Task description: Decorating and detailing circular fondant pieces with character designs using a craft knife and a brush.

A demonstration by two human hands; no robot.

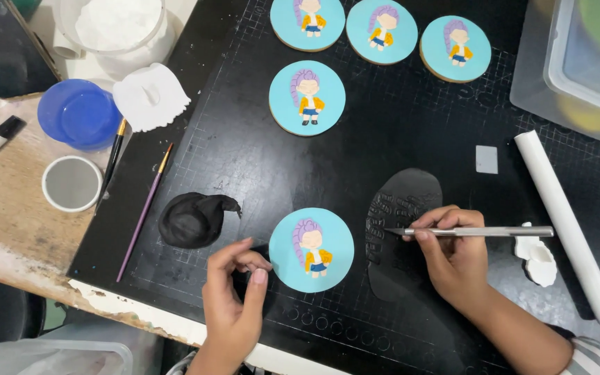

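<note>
Your left hand (234,298) pinches the cookie (312,249) at its 9 o'clock edge. Your right hand (453,253), at the cookie's 3 o'clock, grips a knife (477,232), blade tip over the black sheet (401,229). A black lump (192,220) sits at 10 o'clock. Farther, at 12 o'clock, lie four more cookies (307,97).

Your left hand (234,298) low, fingers curled, thumb and forefinger pinched. Your right hand (453,253) closed in pen grip, wrist angled inward.
</note>
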